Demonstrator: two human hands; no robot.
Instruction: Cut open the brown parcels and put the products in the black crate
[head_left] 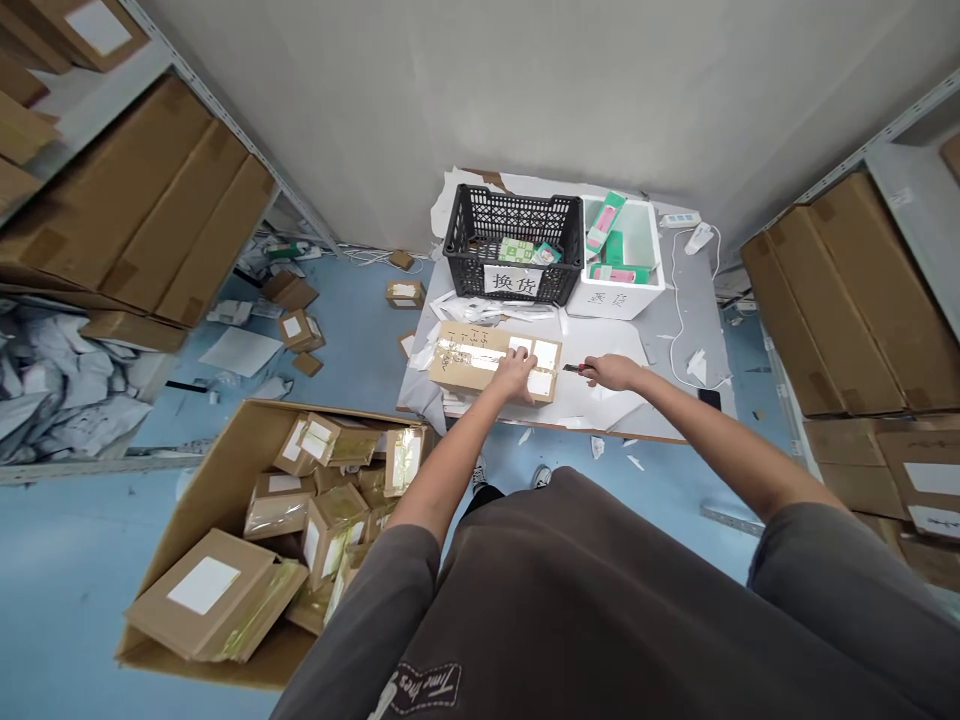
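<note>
A flat taped cardboard parcel (480,358) with white labels lies on the small grey table (675,330). My left hand (516,372) rests flat on the parcel's right part, fingers spread over a label. My right hand (611,372) is closed round a small cutter (576,369) whose tip points at the parcel's right end.
Behind the parcel stand a black plastic crate (514,245) with a paper sign and a white foam box (626,260) holding green and pink packets. A large open carton (247,530) of small parcels sits on the blue floor at left. Shelves with brown cartons (150,220) flank both sides.
</note>
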